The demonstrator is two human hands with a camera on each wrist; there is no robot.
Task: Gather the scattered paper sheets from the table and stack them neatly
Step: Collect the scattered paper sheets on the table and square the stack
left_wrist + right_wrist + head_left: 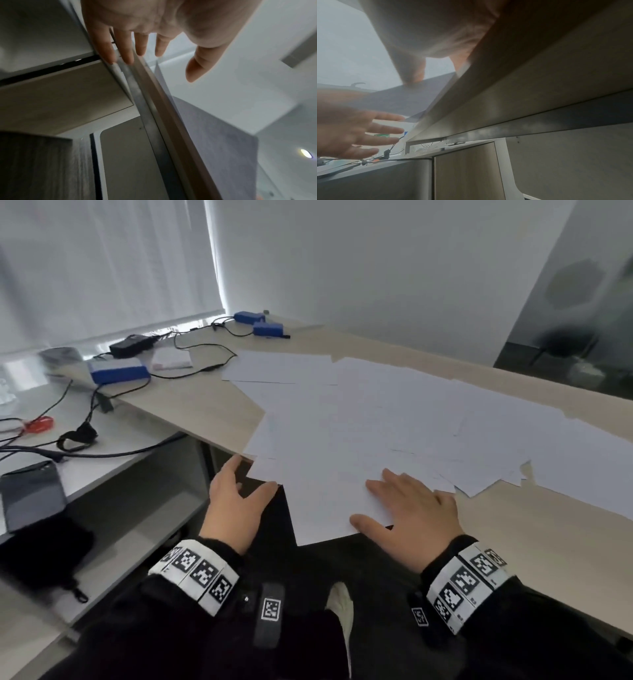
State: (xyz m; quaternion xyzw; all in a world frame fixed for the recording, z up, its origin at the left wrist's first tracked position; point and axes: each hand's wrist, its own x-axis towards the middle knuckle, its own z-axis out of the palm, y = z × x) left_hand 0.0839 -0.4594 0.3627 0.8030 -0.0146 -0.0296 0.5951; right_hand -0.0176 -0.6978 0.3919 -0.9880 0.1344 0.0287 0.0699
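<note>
**Both hands at the table edge, sheets not yet gathered**

The right hand (409,515) lies flat, fingers spread wide and straight, pressing on the nearest sheet (325,508), which juts out past the table edge (219,441). The thumb sits on the overhanging part of that sheet. Judged from this, the flat palm pins the paper so it cannot slide off while the other hand comes in.

The left hand (236,501) is also open, holding nothing. It hangs off the table edge, fingers straight and reaching to the edge, thumb splayed toward the corner of the overhanging sheet. In the left wrist view its fingertips (127,59) touch the edge strip, with the sheet's grey underside beside the thumb. It looks placed to catch or sweep the paper from the side.

Beyond the hands, the paper sheets (394,419) spread loosely overlapped across the table, running far from the edge and off to the right. No neat stack exists yet.

Further from the edge on the left lie blue boxes (118,371), a black adapter (130,345) and trailing cables (205,350); the cables touch or nearly touch the farthest sheets and could snag them when they are pulled in.
</note>
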